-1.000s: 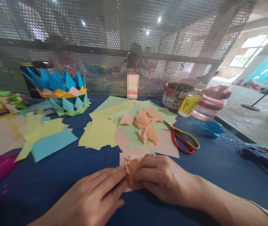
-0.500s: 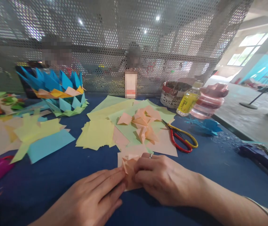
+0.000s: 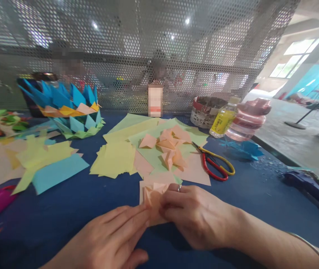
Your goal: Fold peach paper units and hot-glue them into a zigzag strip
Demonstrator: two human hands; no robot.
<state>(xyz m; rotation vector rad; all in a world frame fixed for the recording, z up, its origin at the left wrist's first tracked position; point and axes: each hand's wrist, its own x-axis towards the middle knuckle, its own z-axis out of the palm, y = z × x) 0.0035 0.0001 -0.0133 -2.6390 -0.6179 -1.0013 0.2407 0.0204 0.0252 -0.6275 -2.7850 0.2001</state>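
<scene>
My left hand and my right hand meet over a small peach folded paper piece near the front of the blue table. Both pinch it with curled fingers, the left from the left side, the right from the right. A ring shows on my right hand. Just behind lie several folded peach pieces on light green sheets, a stack of yellow squares, and red and yellow scissors.
A blue, yellow and green folded paper bowl stands at the back left. Loose yellow and blue sheets lie left. A yellow-labelled bottle, a pink jug and a woven basket stand back right. A perforated metal screen closes the far side, with people behind it.
Both hands have shifted slightly while working the peach piece; my left fingers have slid a little lower along its edge. Everything else on the table lies as before.
</scene>
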